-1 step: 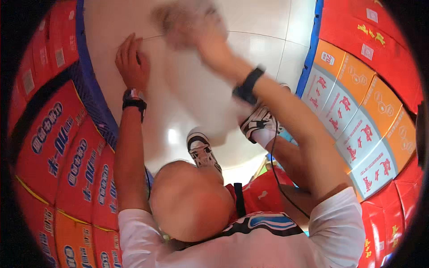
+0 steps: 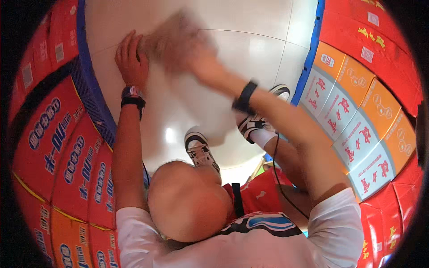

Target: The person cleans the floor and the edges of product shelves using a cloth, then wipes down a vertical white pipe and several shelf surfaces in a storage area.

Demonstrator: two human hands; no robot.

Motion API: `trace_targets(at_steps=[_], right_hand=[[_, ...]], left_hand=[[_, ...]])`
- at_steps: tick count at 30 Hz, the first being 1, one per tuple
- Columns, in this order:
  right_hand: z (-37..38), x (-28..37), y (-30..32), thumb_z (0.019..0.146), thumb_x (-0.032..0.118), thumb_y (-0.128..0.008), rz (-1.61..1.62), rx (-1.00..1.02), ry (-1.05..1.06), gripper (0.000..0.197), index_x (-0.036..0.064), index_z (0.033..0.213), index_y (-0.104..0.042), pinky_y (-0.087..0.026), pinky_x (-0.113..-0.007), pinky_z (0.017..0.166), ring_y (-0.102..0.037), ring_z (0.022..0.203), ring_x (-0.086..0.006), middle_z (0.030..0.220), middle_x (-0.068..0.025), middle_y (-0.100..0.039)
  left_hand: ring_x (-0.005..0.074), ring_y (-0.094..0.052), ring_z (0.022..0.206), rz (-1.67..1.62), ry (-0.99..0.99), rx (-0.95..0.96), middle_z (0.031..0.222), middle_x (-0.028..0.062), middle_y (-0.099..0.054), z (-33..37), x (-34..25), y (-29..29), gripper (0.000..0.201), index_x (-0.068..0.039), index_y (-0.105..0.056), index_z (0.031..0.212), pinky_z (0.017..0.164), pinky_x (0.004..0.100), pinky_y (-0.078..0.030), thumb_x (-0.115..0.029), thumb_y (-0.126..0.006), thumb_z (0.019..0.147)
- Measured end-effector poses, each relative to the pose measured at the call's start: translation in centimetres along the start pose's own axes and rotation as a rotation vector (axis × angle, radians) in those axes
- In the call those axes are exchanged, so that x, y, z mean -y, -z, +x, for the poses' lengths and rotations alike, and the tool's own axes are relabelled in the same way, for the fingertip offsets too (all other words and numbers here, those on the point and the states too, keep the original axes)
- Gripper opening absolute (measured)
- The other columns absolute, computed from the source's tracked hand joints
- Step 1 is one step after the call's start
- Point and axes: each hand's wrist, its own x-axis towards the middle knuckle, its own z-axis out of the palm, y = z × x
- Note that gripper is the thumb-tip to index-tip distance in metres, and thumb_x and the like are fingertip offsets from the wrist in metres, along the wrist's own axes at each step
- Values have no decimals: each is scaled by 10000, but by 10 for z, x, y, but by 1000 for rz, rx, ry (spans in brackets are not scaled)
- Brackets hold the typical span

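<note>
My left hand rests on the pale tiled floor, its fingers stretched forward and loosely apart, holding nothing. To its right, my right hand is smeared by motion and grips a greyish-brown cloth against the floor. The cloth's left end comes close to my left fingers; whether they touch cannot be made out. Blur hides the right fingers and the cloth's exact shape. Dark bands circle both wrists.
Stacked red cartons line the left side behind a blue edge strip. Orange and grey cartons stand on the right beside another blue edge, with red packs around them. My sneakers are on the floor. A thin cable hangs near my right arm.
My right hand and the cloth have shifted left and slightly toward me, closer to my left hand. The left hand stays almost in place.
</note>
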Motion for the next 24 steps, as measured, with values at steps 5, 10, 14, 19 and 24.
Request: trace_targets(at_steps=[5, 10, 14, 19, 24], right_hand=[[-82, 84, -24, 1142, 189, -597, 249, 427, 429, 428, 141, 1535, -759, -412, -534, 1383, -602, 1574, -363, 1611, -121, -739], [-11, -20, 7, 1097, 140, -637, 122, 376, 312, 375, 142, 1434, -803, -440, -529, 1374, -626, 1545, -355, 1561, -104, -763], [61, -170, 95, 1175, 50, -460, 782, -56, -517, 339, 0, 1356, -742, -658, -498, 1058, -767, 1190, -349, 1348, -191, -783], [-4, -233, 115, 1020, -23, -597, -286, -166, -349, 598, 109, 1599, -677, -484, -616, 1269, -588, 1561, -429, 1636, -199, -684], [-67, -31, 36, 832, -76, -720, -20, 203, -80, 896, 202, 1683, -681, -315, -705, 1380, -449, 1667, -487, 1796, -156, -582]], left_hand=[[335, -606, 1555, -72, -55, -11, 1718, 9, -668, 8, 4, -9, 451, -193, -792, 1509, 1348, 558, -407, -61, -620, 1113], [334, -624, 1538, -106, -80, -73, 1709, -7, -686, -8, 22, -10, 452, -215, -801, 1522, 1346, 541, -419, -75, -618, 1133], [306, -624, 1546, -67, -86, -91, 1698, -14, -700, -6, 22, -6, 450, -215, -805, 1520, 1341, 519, -432, -80, -635, 1125], [303, -620, 1551, -124, -100, -66, 1705, -15, -696, 2, 20, -20, 440, -205, -816, 1494, 1340, 517, -432, -78, -640, 1110], [317, -623, 1548, -67, -81, -42, 1690, 12, -708, -5, 30, -7, 412, -176, -811, 1487, 1345, 521, -427, -83, -632, 1128]])
